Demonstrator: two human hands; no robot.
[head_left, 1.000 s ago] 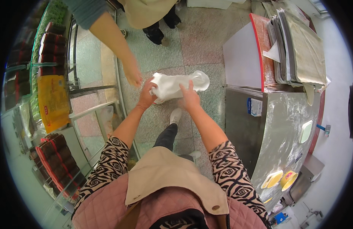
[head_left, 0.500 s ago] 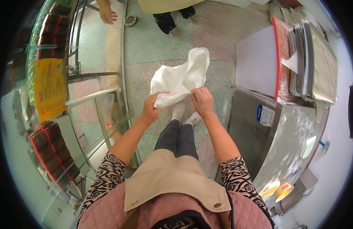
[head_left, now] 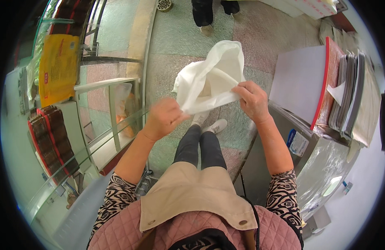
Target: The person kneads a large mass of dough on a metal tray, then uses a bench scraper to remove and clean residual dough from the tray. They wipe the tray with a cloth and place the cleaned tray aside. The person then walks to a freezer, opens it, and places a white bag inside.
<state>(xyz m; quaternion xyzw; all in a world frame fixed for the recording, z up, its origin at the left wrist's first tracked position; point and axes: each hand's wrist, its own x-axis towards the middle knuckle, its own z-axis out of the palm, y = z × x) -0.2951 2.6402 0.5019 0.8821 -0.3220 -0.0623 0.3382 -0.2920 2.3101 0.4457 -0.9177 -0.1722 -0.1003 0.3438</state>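
Note:
A thin white bag point(head_left: 221, 71), soft like cloth, hangs spread out in front of my legs with its mouth pulled wide. My left hand point(head_left: 162, 118), somewhat blurred, pinches the near left corner of the rim. The right end of that rim is gripped between the thumb and fingers of my right hand point(head_left: 253, 101). Between the two hands the near edge is drawn into a band. Through folds of the bag I cannot make out whether anything lies inside.
On the left stand a glass-and-frame shelf point(head_left: 107, 83), a yellow package point(head_left: 59, 68) and brown trays point(head_left: 55, 141). To the right is a metal cabinet point(head_left: 265, 143) with a stack of grey trays point(head_left: 346, 93) beyond. Another person's legs point(head_left: 203, 12) show at the far side.
My hands have moved apart, the right one outward to the right, and the bag's mouth has widened. The view has shifted; the other person's hand at the upper left is out of view.

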